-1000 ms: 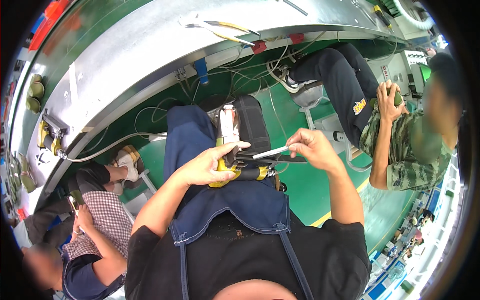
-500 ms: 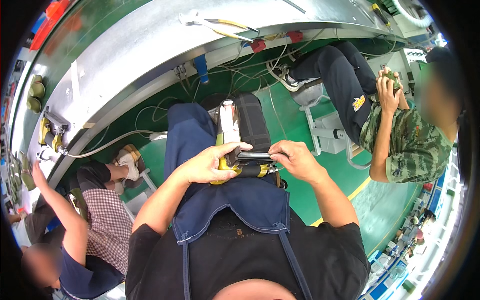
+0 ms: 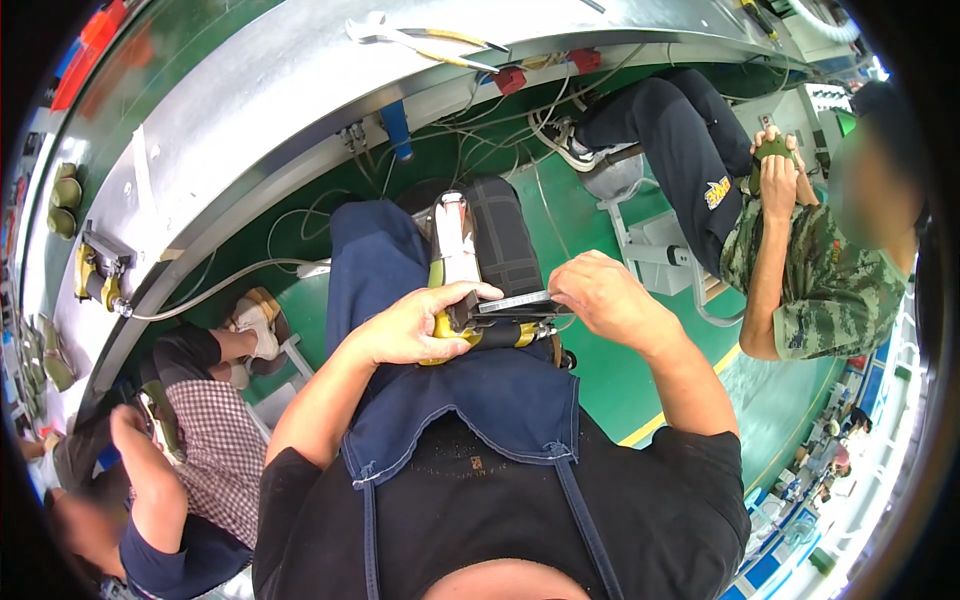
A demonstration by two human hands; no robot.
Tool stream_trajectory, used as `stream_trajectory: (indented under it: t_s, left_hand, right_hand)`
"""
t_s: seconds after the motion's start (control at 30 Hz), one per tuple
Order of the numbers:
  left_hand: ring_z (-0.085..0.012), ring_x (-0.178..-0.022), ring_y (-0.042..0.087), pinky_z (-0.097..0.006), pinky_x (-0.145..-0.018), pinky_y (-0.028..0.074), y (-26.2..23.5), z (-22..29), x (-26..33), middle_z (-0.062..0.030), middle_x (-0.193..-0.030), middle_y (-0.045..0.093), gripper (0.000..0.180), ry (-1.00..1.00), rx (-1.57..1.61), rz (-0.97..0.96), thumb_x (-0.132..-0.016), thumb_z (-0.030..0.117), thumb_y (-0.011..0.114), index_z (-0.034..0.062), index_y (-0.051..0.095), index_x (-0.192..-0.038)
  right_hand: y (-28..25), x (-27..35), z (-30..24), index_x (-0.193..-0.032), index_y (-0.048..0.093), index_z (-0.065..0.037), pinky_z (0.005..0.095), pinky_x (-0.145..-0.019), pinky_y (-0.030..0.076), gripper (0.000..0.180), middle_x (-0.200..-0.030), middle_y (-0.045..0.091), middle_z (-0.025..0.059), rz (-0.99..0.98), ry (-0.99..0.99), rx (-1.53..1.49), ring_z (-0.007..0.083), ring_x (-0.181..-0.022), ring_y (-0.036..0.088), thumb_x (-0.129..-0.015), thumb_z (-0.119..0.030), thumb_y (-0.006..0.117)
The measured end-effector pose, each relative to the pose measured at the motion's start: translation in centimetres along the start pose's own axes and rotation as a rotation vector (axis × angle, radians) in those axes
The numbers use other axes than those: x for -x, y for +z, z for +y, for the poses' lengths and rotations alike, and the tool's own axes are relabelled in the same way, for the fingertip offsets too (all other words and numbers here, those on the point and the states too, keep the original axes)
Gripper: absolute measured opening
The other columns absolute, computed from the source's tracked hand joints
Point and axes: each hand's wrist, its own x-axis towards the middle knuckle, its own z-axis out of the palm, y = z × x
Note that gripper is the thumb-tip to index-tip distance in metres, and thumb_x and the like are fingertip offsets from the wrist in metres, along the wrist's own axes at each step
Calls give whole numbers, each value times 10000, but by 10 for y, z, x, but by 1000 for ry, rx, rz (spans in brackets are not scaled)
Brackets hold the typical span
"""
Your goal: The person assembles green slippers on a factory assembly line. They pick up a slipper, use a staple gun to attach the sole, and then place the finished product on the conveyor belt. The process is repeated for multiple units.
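Note:
Over my lap, my left hand is closed round the left end of a yellow and black air stapler. Its thumb lies along the top, beside a narrow grey metal strip. My right hand has its fingers bent together at the strip's right end, which they pinch; the strip slants slightly up to the right. A hose fitting sticks out of the stapler's right end. Just beyond my hands, a long white piece with a green edge rests on my thighs; its near end is hidden.
Pincers lie on the curved metal bench ahead. Another yellow air tool and green shoe-shaped pieces sit at its left. Hoses and cables hang below. Co-workers sit left and right; the right one holds a green piece.
My right hand has shifted slightly up and right and turned, and the strip's right end has risen with it. My left hand stays put. The left co-worker's arm has drawn back from the bench.

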Motion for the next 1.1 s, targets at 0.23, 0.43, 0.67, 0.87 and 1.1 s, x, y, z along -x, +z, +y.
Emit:
stream_trajectory:
  t_s: [0.23,0.43,0.67,0.87,1.1]
  left_hand:
    - [-118,-1220,577,-282,-1041,477,-3,8,0,-52,-1356,653,731,-34,-56,-38,-843,-60,711,90,524,-1534]
    - [-117,-1117,609,-287,-1003,490,0,6,-3,-53,-1258,677,692,47,-125,0,-827,8,768,51,556,-1484]
    - [-137,-1183,609,-298,-1060,472,1,3,1,-63,-1305,664,710,-30,-49,39,-812,21,786,39,557,-1485]
    - [-183,-1284,577,-332,-1137,420,-4,-14,-1,-113,-1420,595,781,87,-107,113,-927,240,754,29,422,-1602]
    - [-290,-1458,487,-423,-1215,375,3,-24,-18,-202,-1632,449,714,95,361,91,-1051,456,628,-7,465,-1569]
  right_hand:
    - [-2,-4,-5,-1126,771,-119,403,-866,521,306,-973,709,51,-7,-70,9,279,-925,684,-837,-42,708]
    - [18,-2,-5,-1093,778,-115,394,-838,525,322,-1035,724,44,43,-79,-65,270,-948,682,-792,-1,759]
    - [28,28,31,-1227,739,-43,431,-1069,500,276,-1286,717,135,197,220,-293,327,-1203,654,-970,-140,704]
    - [106,109,107,-1440,614,30,415,-1203,381,701,-1430,657,199,319,874,-801,288,-1425,531,-1128,-562,407]
    - [87,35,21,-1533,488,16,431,-1239,343,853,-1586,510,169,299,386,-722,324,-1479,466,-900,-462,802]
